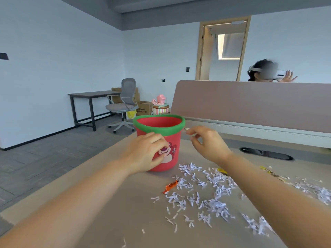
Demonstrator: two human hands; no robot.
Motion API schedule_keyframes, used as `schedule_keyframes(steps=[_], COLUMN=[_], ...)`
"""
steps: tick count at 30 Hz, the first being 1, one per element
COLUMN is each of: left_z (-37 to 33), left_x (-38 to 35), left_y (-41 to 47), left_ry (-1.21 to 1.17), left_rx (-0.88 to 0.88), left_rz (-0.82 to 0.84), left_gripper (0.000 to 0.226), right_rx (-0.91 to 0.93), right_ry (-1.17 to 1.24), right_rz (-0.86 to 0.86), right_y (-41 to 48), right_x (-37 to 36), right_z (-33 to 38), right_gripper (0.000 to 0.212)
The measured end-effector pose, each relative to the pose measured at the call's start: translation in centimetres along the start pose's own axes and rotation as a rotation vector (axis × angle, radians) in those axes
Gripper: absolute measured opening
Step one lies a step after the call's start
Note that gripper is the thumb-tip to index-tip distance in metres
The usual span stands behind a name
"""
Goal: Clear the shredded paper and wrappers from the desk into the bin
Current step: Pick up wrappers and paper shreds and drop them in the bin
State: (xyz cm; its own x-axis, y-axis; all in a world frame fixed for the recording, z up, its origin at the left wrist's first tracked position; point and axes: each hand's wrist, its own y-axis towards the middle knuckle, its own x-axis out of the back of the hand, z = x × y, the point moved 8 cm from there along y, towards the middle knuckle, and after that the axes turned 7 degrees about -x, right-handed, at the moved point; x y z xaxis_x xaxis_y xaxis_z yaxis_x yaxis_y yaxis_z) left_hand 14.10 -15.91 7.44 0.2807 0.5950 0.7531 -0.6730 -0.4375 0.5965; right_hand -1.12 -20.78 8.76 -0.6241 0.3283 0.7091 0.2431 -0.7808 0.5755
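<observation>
A red bin with a green rim and a bear picture stands on the beige desk. My left hand is right in front of the bin's wall with its fingers curled in; nothing shows inside it. My right hand hovers beside the rim on the right, finger and thumb pinched on a small pale scrap. White shredded paper is strewn over the desk in front of the bin and to its right. An orange wrapper lies among the shreds, with a yellow wrapper further right.
A mauve divider panel runs along the desk's far edge, with a black cable slot below it. Another person with a headset sits behind the panel. A pink bottle stands behind the bin. An office chair and a table stand on the left.
</observation>
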Motion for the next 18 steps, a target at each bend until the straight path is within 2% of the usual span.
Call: schedule_keyframes(steps=[2, 5, 7, 9, 10, 13, 18], left_z=[-1.0, -2.3, -3.3, -4.3, -4.9, -7.4, -10.8], left_x=[-2.2, -5.2, -6.4, -7.0, -7.3, -8.0, -8.9], left_y=[-1.6, -5.2, -8.4, -10.9, -12.1, -14.8, -13.0], left_ry=[-0.128, -0.253, -0.245, -0.264, -0.288, -0.335, -0.285], left_rx=[0.042, 0.204, 0.310, 0.404, 0.460, 0.573, 0.564], left_rz=[0.080, 0.371, 0.600, 0.720, 0.763, 0.864, 0.789], left_gripper=[0.038, 0.078, 0.101, 0.116, 0.116, 0.077, 0.074], right_rx=[-0.058, -0.122, -0.144, -0.159, -0.164, -0.181, -0.210], right_ry=[-0.072, -0.148, -0.167, -0.169, -0.168, -0.133, -0.095], right_rz=[0.114, 0.290, 0.336, 0.351, 0.349, 0.331, 0.284], right_y=[-3.2, -7.6, -9.9, -11.8, -12.7, -15.5, -20.0], right_x=[-0.3, -0.8, -0.6, -0.2, -0.1, 0.3, 1.7], right_z=[-2.2, -4.4, -4.8, -4.7, -4.5, -3.6, -2.2], right_gripper=[0.025, 0.028, 0.029, 0.029, 0.029, 0.029, 0.026])
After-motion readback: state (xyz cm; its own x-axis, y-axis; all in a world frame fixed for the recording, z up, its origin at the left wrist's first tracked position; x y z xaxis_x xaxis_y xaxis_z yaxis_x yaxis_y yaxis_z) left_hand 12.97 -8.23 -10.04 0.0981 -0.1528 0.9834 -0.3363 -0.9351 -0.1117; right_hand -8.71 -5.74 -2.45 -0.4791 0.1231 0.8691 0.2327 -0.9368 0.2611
